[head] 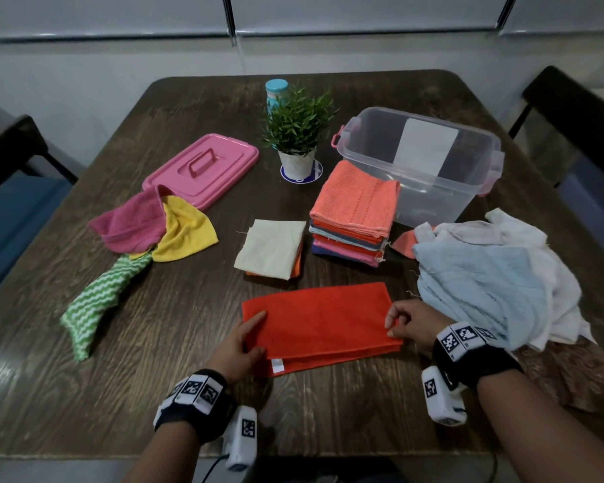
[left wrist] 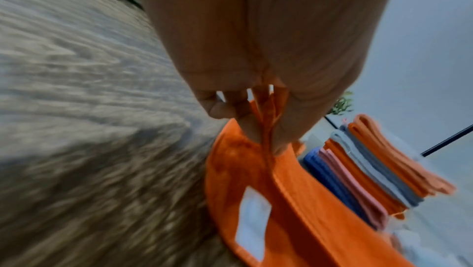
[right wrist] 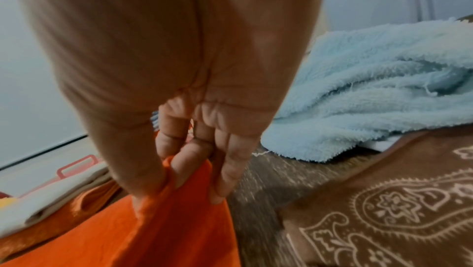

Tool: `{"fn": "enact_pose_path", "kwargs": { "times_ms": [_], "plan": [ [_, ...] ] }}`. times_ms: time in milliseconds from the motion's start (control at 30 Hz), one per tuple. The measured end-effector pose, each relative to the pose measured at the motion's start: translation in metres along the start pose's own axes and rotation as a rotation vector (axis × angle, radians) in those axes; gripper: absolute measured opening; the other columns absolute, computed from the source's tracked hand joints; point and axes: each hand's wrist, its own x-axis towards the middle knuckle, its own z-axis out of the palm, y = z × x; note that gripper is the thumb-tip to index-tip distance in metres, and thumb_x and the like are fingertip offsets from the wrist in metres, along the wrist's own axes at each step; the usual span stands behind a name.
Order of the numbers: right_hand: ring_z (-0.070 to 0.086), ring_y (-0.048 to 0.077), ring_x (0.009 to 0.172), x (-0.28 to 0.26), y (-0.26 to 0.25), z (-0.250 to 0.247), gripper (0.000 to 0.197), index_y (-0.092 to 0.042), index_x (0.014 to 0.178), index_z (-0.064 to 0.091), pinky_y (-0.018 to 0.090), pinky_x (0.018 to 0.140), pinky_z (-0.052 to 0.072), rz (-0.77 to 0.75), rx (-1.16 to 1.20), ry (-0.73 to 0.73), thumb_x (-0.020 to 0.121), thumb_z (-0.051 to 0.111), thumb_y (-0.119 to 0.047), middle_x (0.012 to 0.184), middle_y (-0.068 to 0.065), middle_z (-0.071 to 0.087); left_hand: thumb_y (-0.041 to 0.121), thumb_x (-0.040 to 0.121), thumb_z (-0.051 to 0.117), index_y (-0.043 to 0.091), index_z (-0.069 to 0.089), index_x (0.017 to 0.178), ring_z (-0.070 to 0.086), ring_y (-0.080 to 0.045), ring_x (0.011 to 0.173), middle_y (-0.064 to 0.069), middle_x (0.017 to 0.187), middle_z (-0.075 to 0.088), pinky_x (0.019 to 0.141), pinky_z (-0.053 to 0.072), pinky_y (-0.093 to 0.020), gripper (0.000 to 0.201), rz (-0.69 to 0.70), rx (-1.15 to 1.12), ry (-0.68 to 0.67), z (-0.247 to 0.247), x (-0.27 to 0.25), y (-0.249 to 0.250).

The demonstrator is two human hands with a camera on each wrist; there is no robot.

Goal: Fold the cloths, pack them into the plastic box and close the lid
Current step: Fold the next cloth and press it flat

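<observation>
Dark wood-grain desk (head: 189,343); pale wall w/ blinds (head: 363,12) behind; dark chairs (head: 11,144) L & R; dim light.

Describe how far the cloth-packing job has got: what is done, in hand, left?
Done: a folded stack beside the plastic box. In hand: left hand and right hand pinch the half-folded orange cloth. Left: loose cloths, packing, fitting the pink lid.
</observation>
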Motion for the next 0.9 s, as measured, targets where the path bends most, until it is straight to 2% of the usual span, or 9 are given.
{"fn": "enact_pose_path", "kwargs": {
  "times_ms": [67, 133, 167, 300, 367, 467, 633, 767, 900],
  "plan": [
    [0.046, 0.007, 0.06, -0.001, -0.002, -0.004, 0.016, -0.018, 0.078, 0.066, 0.02, 0.06, 0.04, -0.033, 0.003, 0.029, 0.078, 0.075, -0.006, 0.066, -0.004, 0.049, -0.004, 0.085, 0.064, 0.059, 0.028, 0.135, 0.037, -0.01, 0.128, 0.004, 0.143, 0.033, 0.103, 0.032, -0.017, 0.089, -0.004, -0.041, 0.004, -0.007, 0.0, 0.009],
    [0.045, 0.006, 0.061, -0.001, -0.002, -0.006, 0.016, -0.019, 0.079, 0.066, 0.018, 0.059, 0.038, -0.053, -0.007, 0.054, 0.079, 0.074, -0.006, 0.068, -0.004, 0.049, -0.004, 0.086, 0.064, 0.035, 0.033, 0.141, 0.037, -0.014, 0.132, 0.003, 0.146, 0.031, 0.107, 0.035, -0.025, 0.075, 0.004, -0.073, -0.003, -0.01, -0.002, 0.012],
    [0.045, 0.006, 0.061, -0.001, 0.0, -0.006, 0.017, -0.02, 0.078, 0.065, 0.017, 0.059, 0.038, -0.054, -0.015, 0.061, 0.079, 0.074, -0.006, 0.068, -0.003, 0.049, -0.002, 0.086, 0.064, 0.033, 0.032, 0.142, 0.037, -0.015, 0.133, 0.005, 0.147, 0.03, 0.109, 0.035, -0.028, 0.073, 0.006, -0.079, -0.012, -0.011, -0.003, 0.011],
    [0.048, 0.008, 0.062, 0.002, 0.008, -0.001, 0.019, -0.02, 0.077, 0.064, 0.021, 0.062, 0.041, -0.016, -0.044, 0.049, 0.078, 0.074, -0.005, 0.068, -0.004, 0.051, 0.003, 0.086, 0.065, 0.048, 0.027, 0.136, 0.039, -0.012, 0.129, 0.007, 0.148, 0.027, 0.104, 0.04, -0.025, 0.077, -0.03, -0.05, -0.063, -0.007, -0.01, 0.006],
    [0.049, 0.009, 0.062, 0.004, 0.012, 0.003, 0.02, -0.02, 0.076, 0.063, 0.023, 0.063, 0.043, 0.006, -0.061, 0.038, 0.077, 0.075, -0.005, 0.068, -0.003, 0.052, 0.005, 0.086, 0.067, 0.05, 0.025, 0.135, 0.039, -0.015, 0.13, 0.006, 0.151, 0.025, 0.105, 0.041, -0.028, 0.078, -0.053, -0.019, -0.079, -0.003, -0.013, 0.0],
    [0.049, 0.007, 0.059, 0.006, 0.016, 0.007, 0.021, -0.019, 0.075, 0.062, 0.02, 0.06, 0.043, 0.009, -0.089, 0.025, 0.076, 0.077, -0.006, 0.067, -0.004, 0.052, 0.007, 0.085, 0.068, 0.042, 0.026, 0.14, 0.038, -0.016, 0.131, 0.004, 0.152, 0.024, 0.108, 0.037, -0.028, 0.077, -0.102, 0.012, -0.09, 0.002, -0.016, -0.004],
    [0.051, 0.005, 0.063, 0.008, 0.019, 0.014, 0.022, -0.022, 0.072, 0.058, 0.017, 0.061, 0.042, -0.004, -0.215, 0.03, 0.075, 0.078, -0.011, 0.069, -0.007, 0.055, 0.008, 0.086, 0.067, 0.03, 0.017, 0.149, 0.032, -0.006, 0.124, 0.007, 0.143, 0.025, 0.104, 0.025, -0.014, 0.083, -0.139, 0.11, -0.119, 0.007, -0.017, -0.005],
    [0.052, 0.004, 0.064, 0.009, 0.022, 0.02, 0.025, -0.024, 0.071, 0.055, 0.016, 0.06, 0.042, -0.018, -0.261, 0.038, 0.076, 0.076, -0.011, 0.069, -0.008, 0.055, 0.01, 0.086, 0.067, 0.027, 0.016, 0.151, 0.031, -0.01, 0.131, 0.002, 0.15, 0.022, 0.109, 0.024, -0.02, 0.084, -0.16, 0.13, -0.106, 0.009, -0.016, -0.006],
    [0.052, 0.005, 0.065, 0.012, 0.023, 0.024, 0.027, -0.026, 0.07, 0.053, 0.02, 0.064, 0.044, -0.022, -0.268, 0.059, 0.078, 0.074, -0.01, 0.07, -0.008, 0.055, 0.008, 0.086, 0.067, 0.025, 0.016, 0.151, 0.028, -0.004, 0.124, 0.001, 0.15, 0.022, 0.104, 0.023, -0.015, 0.084, -0.154, 0.124, -0.081, 0.01, -0.015, -0.004]
  ]
}}
